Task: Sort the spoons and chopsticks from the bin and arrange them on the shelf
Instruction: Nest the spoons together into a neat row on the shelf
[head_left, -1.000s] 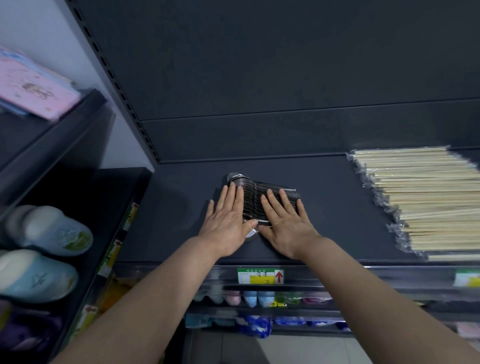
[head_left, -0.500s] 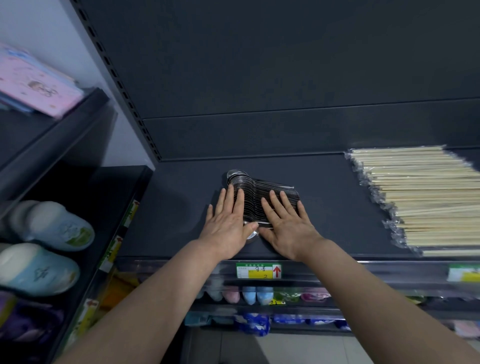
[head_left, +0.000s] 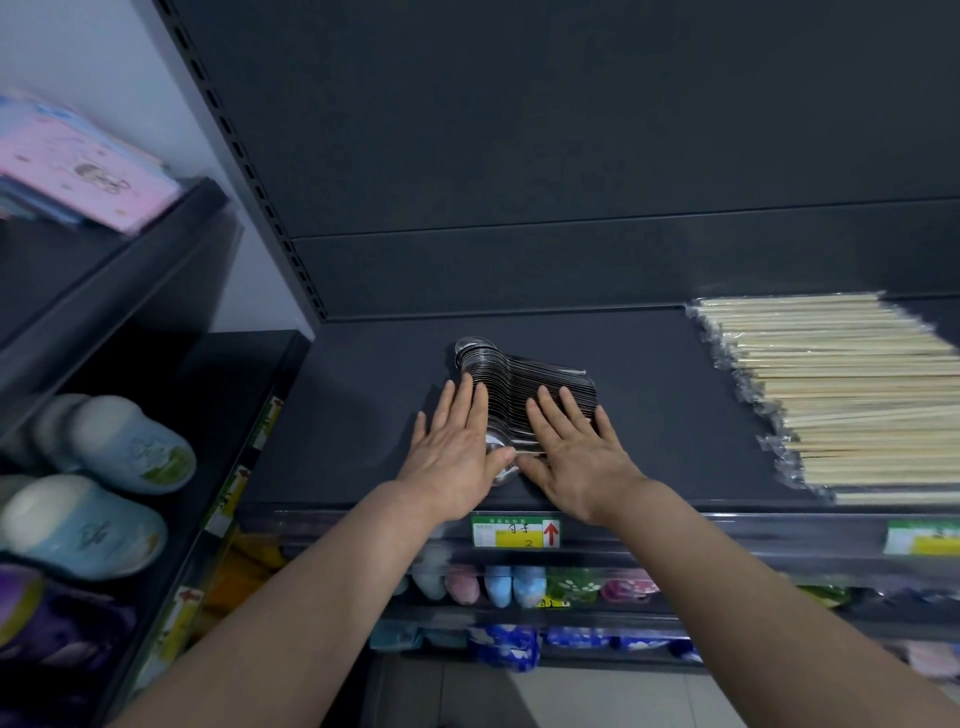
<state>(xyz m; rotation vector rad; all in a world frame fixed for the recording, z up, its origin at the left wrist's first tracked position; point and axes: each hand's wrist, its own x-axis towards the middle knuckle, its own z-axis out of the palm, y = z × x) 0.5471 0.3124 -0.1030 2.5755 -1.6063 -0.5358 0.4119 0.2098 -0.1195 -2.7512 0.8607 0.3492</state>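
I find the spoons (head_left: 519, 376) stacked in a row on the shelf (head_left: 353, 426), toward its left half. My left hand (head_left: 457, 457) lies flat against the row's left side, and my right hand (head_left: 576, 457) lies flat on the handles, just beside it. The chopsticks (head_left: 841, 395) lie on the same shelf, well apart to the right. A price label (head_left: 514, 531) sits on the front edge below both hands. Slippers (head_left: 119, 447) sit on a side rack to the left.

place: shop | evidence: dark retail shelf (head_left: 363, 415), price label (head_left: 516, 531), stocked slippers (head_left: 83, 525)
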